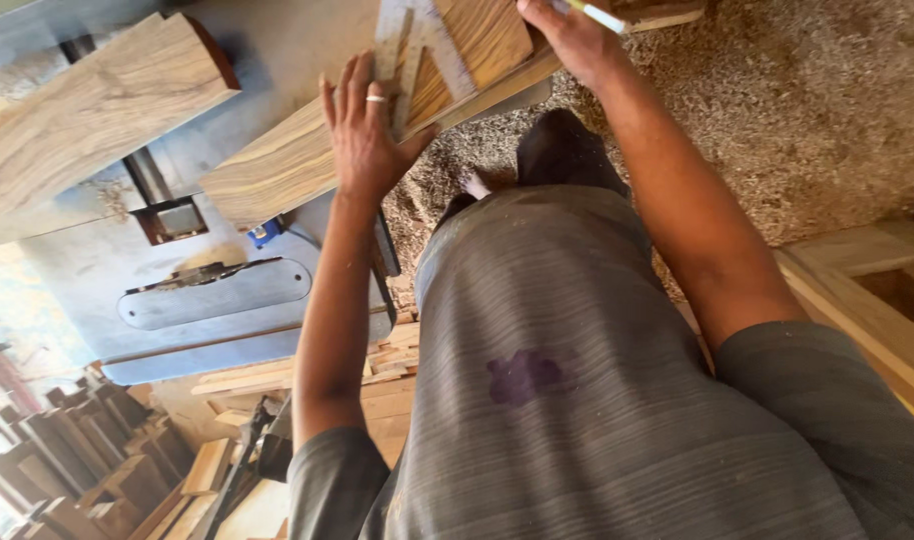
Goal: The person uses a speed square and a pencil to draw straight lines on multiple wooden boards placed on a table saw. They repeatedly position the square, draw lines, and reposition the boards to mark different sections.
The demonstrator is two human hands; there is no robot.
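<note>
Nearest the lens, a grey ribbed shirt [577,400] fills the lower frame. Beyond it, the left hand [362,130] lies flat, fingers [349,85] spread wide, pressing a steel framing square [417,40] onto a long pale striped wooden plank [277,165]. That plank rests at the near edge of the grey metal saw bench [87,275], its long axis running from the left hand toward the right hand [567,35]. The right hand's fingers pinch a white-and-yellow marker [597,14] just past the square. The marker tip and the plank's far end are cut off at the frame's top edge.
</note>
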